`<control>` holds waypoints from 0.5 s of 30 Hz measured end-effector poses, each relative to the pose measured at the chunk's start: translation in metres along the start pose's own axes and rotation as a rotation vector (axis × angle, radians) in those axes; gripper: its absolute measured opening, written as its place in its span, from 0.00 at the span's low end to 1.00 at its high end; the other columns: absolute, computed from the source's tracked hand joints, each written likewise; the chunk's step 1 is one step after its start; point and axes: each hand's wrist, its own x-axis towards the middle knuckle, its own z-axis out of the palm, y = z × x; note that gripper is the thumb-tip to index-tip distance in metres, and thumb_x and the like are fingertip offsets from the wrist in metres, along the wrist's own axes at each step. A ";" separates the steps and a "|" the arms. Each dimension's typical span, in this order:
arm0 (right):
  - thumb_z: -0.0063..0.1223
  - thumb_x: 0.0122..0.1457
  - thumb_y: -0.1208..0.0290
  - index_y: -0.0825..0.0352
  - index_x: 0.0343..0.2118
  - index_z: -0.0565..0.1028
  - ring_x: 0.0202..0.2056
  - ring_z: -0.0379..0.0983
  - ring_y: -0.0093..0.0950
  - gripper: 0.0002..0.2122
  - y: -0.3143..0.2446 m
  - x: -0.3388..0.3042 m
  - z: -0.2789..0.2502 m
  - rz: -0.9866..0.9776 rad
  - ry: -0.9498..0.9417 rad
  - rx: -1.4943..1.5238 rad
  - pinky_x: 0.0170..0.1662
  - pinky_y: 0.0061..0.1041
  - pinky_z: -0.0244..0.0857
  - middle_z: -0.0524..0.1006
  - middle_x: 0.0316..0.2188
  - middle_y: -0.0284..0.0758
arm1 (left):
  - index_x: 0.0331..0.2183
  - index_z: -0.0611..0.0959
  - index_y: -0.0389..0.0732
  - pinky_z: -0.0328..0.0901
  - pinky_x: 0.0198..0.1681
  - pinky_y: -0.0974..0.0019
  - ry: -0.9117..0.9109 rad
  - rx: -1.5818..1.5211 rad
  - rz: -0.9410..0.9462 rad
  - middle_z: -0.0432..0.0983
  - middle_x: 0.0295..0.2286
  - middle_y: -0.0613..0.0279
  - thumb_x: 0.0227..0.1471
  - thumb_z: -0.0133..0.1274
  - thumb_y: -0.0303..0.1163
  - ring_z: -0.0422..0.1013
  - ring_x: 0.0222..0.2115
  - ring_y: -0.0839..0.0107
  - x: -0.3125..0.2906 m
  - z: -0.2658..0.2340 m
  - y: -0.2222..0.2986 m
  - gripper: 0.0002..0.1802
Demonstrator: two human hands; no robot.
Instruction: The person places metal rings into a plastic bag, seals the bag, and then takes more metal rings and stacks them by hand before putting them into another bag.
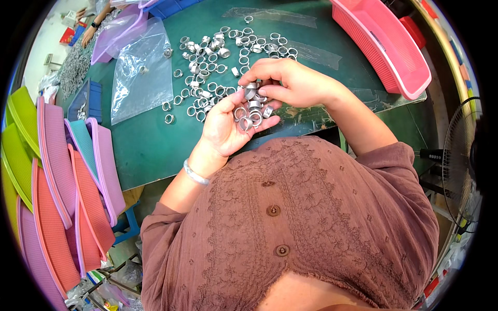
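Observation:
My left hand (224, 125) is palm up near the table's front edge, its fingers cupped around several silver metal rings (246, 122). Over that palm, my right hand (295, 83) reaches in from the right with bent fingers, its thumb and fingertips closed at a ring (251, 89) above the others. Part of the cupped pile is hidden behind the right fingers. Just beyond both hands, many similar rings (207, 66) lie scattered and partly heaped on the green table (140, 155); some look like bands with a wider flat part.
A clear plastic bag (142, 72) lies left of the rings. At the far right stands a pink basket (389, 52). Stacked colourful baskets (57, 166) fill the left side, near a blue bin (93, 101). A black fan (461, 160) stands at right. Another person's arm (93, 30) shows far left.

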 end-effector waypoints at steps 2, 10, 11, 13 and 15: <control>0.46 0.53 0.83 0.70 0.46 0.70 0.32 0.73 0.21 0.16 0.000 0.000 -0.002 0.025 -0.032 0.063 0.33 0.19 0.71 0.72 0.38 0.35 | 0.50 0.67 0.32 0.64 0.49 0.42 0.007 -0.016 -0.015 0.68 0.46 0.44 0.60 0.36 0.37 0.65 0.49 0.45 0.000 -0.001 0.001 0.22; 0.49 0.54 0.79 0.70 0.44 0.72 0.31 0.72 0.21 0.13 -0.004 0.011 -0.009 -0.030 -0.135 -0.052 0.32 0.18 0.67 0.72 0.34 0.33 | 0.51 0.65 0.32 0.67 0.47 0.42 -0.021 0.027 -0.037 0.67 0.47 0.42 0.61 0.35 0.38 0.65 0.48 0.44 0.001 -0.003 0.004 0.23; 0.50 0.54 0.78 0.70 0.43 0.73 0.31 0.71 0.21 0.12 0.002 0.013 -0.009 -0.137 -0.125 -0.146 0.32 0.18 0.67 0.72 0.33 0.33 | 0.50 0.65 0.31 0.67 0.46 0.42 0.003 0.048 -0.035 0.67 0.47 0.42 0.61 0.35 0.39 0.65 0.48 0.44 0.002 -0.003 0.003 0.23; 0.51 0.55 0.74 0.70 0.38 0.74 0.26 0.70 0.18 0.09 0.009 0.014 -0.007 0.017 -0.125 0.022 0.29 0.18 0.66 0.73 0.28 0.33 | 0.50 0.66 0.31 0.67 0.46 0.42 0.051 0.089 -0.031 0.67 0.47 0.42 0.61 0.34 0.40 0.65 0.49 0.44 0.002 -0.001 0.001 0.24; 0.51 0.55 0.72 0.71 0.36 0.74 0.23 0.69 0.16 0.08 0.012 0.015 -0.008 0.106 -0.120 0.085 0.27 0.18 0.65 0.74 0.24 0.31 | 0.50 0.66 0.31 0.67 0.46 0.43 0.062 0.124 -0.028 0.66 0.48 0.41 0.61 0.34 0.41 0.65 0.49 0.45 0.001 0.002 0.002 0.25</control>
